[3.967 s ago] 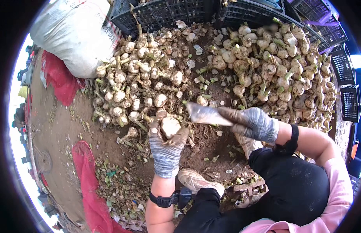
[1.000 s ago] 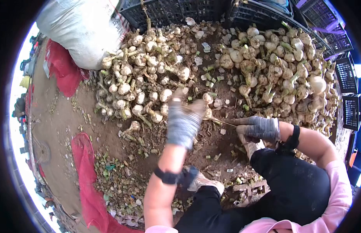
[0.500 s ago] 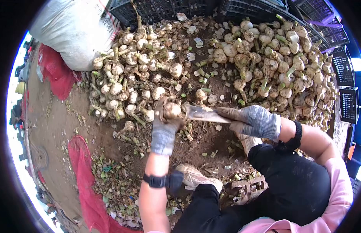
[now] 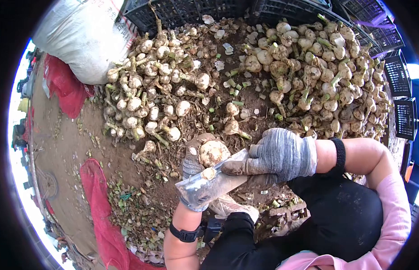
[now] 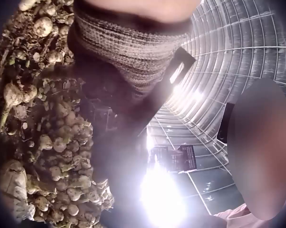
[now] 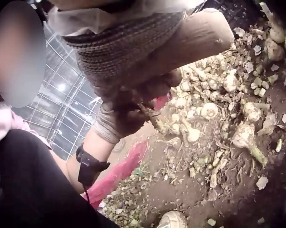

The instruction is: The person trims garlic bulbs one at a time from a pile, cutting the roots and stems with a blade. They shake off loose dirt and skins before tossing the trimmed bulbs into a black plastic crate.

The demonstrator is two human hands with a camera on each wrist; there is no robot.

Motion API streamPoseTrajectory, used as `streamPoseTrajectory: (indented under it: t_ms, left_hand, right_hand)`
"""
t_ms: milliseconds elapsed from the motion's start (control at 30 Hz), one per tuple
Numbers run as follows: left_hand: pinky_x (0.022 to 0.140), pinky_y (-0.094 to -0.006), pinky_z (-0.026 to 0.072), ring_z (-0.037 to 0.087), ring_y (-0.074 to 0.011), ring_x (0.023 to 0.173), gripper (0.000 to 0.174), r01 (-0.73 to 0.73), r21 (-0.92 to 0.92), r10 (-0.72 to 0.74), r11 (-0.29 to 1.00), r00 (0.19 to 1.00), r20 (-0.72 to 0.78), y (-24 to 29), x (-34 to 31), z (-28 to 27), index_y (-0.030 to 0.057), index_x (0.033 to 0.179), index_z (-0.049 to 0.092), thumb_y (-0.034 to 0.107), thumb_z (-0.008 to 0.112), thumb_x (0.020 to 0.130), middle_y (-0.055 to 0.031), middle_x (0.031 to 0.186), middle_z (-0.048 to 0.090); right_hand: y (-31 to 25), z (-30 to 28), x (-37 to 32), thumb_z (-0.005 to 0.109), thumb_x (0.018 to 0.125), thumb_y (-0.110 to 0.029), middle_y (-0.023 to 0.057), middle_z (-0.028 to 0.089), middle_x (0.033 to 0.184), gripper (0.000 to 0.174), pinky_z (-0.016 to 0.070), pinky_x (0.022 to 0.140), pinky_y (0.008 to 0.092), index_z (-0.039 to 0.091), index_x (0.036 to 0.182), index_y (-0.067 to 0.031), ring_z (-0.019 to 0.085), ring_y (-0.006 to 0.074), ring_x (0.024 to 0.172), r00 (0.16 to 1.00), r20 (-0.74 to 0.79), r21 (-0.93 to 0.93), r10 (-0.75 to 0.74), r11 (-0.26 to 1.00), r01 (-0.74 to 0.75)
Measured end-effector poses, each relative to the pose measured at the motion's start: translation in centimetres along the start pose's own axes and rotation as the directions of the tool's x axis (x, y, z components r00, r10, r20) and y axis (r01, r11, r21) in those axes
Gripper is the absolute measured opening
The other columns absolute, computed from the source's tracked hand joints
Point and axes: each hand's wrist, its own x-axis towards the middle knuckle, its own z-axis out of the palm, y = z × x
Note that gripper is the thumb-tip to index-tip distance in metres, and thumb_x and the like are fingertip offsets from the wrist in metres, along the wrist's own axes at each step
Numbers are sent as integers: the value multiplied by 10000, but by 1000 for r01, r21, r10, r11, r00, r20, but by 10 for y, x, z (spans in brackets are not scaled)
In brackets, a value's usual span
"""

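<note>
In the head view, my gloved left hand (image 4: pixel 191 164) holds a round garlic bulb (image 4: pixel 214 153), its pale, flat side facing up. My right hand (image 4: pixel 281 155) grips a broad-bladed knife (image 4: pixel 218 184). The blade slants across the front of the left hand, just below the bulb, and a small pale round piece (image 4: pixel 208 173) lies on it. From the right wrist view, the knife's thick handle (image 6: pixel 204 38) sticks out behind the right glove. The left wrist view shows mostly the left glove's knitted cuff (image 5: pixel 128 47); the fingers are dark there.
Garlic with stems is heaped at left (image 4: pixel 146 90) and at right (image 4: pixel 322 76). A loose bulb (image 4: pixel 232 127) lies just beyond the hands. Black crates (image 4: pixel 187 13) and a white sack (image 4: pixel 83 40) stand behind. Red netting (image 4: pixel 101 202) and trimmings (image 4: pixel 137 202) lie left.
One second ago my left hand was reaching over the left heap; half a second ago it held a bulb against the knife tip. The knife has since swung left and down across that hand.
</note>
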Motion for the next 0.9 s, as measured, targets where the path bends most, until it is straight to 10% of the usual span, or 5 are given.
streamPoseTrajectory:
  t_ms: [167, 333, 533, 733, 900]
  left_hand:
    - [904, -446, 460, 593, -219, 998, 392, -148, 358, 139, 922, 989, 51, 20, 9, -9, 201, 1157, 577, 440, 586, 848, -34, 1020, 635]
    - [799, -339, 524, 597, -225, 923, 645, 13, -317, -95, 948, 965, -244, 13, -6, 2, 89, 1194, 457, 193, 807, 662, -95, 1023, 570]
    - [732, -372, 500, 600, -241, 788, 356, -223, -458, 127, 860, 965, -230, 0, 4, -9, 100, 920, 594, 215, 824, 673, -69, 860, 582]
    - [689, -356, 503, 605, -255, 720, 177, -336, -76, 323, 939, 935, -145, 4, 0, -17, 125, 737, 604, 225, 749, 714, -58, 766, 593]
    - [729, -374, 578, 665, -209, 759, 290, 37, -925, -562, 379, 803, -199, -47, -31, -13, 33, 1006, 570, 252, 682, 854, -76, 847, 635]
  right_hand:
    - [17, 12, -11, 576, 877, -334, 100, 571, 657, 585, 464, 455, 364, 380, 1416, -217, 585, 264, 517, 999, -8, -110, 48, 993, -49]
    - [91, 23, -71, 549, 935, -290, 166, 664, 851, 525, 546, 707, 343, 387, 1418, -160, 678, 264, 744, 777, -150, 66, 611, 790, -609]
    - [29, -21, -45, 462, 973, -390, 169, 524, 1327, 553, 362, 1028, 338, 363, 1427, -90, 478, 241, 1247, 818, 313, 687, 482, 480, -545]
    - [15, -16, -24, 514, 965, -311, 163, 617, 1191, 522, 447, 923, 325, 384, 1413, -77, 584, 216, 1094, 934, 192, 699, 302, 627, -346]
    - [84, 35, -94, 504, 952, -410, 73, 590, 751, 533, 481, 631, 284, 400, 1422, -181, 527, 119, 636, 618, 374, 547, 692, 373, -749]
